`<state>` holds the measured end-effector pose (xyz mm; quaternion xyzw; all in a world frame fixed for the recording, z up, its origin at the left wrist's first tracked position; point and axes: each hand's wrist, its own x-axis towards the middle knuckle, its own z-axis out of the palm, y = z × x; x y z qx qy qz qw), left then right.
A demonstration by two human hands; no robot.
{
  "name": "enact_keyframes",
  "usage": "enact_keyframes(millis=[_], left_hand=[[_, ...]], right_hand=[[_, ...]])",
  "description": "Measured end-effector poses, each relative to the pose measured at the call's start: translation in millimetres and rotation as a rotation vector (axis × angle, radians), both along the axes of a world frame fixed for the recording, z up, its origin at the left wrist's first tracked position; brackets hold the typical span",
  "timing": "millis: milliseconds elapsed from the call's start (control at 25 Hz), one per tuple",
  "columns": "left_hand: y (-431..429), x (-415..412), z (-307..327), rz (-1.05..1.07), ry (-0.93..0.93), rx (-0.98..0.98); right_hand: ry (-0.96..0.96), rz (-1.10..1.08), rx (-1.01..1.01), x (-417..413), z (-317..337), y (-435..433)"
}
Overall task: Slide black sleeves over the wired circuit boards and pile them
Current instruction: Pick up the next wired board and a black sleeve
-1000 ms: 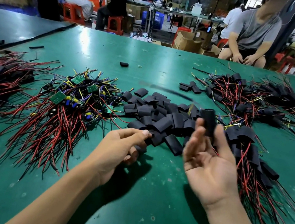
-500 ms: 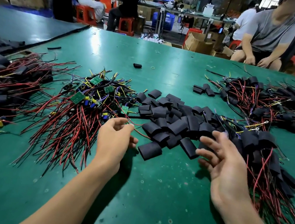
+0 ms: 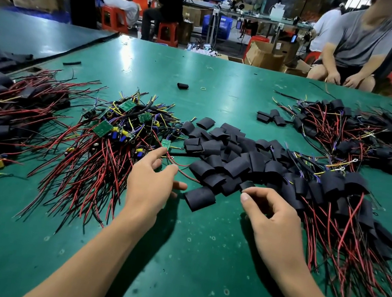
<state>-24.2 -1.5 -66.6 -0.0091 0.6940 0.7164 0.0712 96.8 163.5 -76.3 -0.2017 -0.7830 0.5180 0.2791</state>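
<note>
on the surface (image 3: 195, 266), the left hand (image 3: 149, 184), fingers wide, is beside a circuit board (image 3: 165, 143); the right hand (image 3: 274, 219) pinches a black sleeve (image 3: 247, 185). it looks light, soft: hold its open edge.

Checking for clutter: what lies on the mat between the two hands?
In the head view, one loose black sleeve lies on the green mat between the left hand and right hand.

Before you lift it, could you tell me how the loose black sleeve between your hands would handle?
The sleeve looks thin and hollow, so probably light and easily squashed. It lies half-flattened on the table, so it likely won't roll. Its matte surface seems unlikely to slip.
</note>
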Motion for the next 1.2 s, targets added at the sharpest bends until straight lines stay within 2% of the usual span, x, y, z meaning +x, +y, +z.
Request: enact_keyframes(millis=[120,400,640,760,840,960,1080,1200], left_hand=[[0.5,-2.8,1.6,-0.106,-0.027,0.002],[1.0,2.5,11.3,-0.136,-0.075,0.173],[11.8,26.5,18.0,-0.274,0.012,0.276],[14.1,31.7,18.0,-0.332,0.036,0.295],[18.8,38.0,13.9,-0.416,0.035,0.204],[25.2,46.8,8.3,-0.54,0.01,0.104],[26.1,44.9,7.4,-0.483,0.008,0.133],[20.4,32.1,8.2,-0.229,-0.023,0.016]], right_hand=[[-0.007,0.016,-0.008,0.2,0.1,-0.4],[-0.019,0.026,0.002,-0.9,-0.9,0.5],[0.007,0.041,-0.058,-2.9,1.1,1.6],[0.059,0.174,-0.291,-5.4,6.4,-2.2],[0.055,0.284,-0.507,-6.4,10.1,-2.3],[-0.012,0.394,-0.564,-7.0,7.8,1.4],[0.009,0.462,-0.599,-6.2,3.1,2.5],[0.029,0.467,-0.576,-5.2,1.8,3.8]])
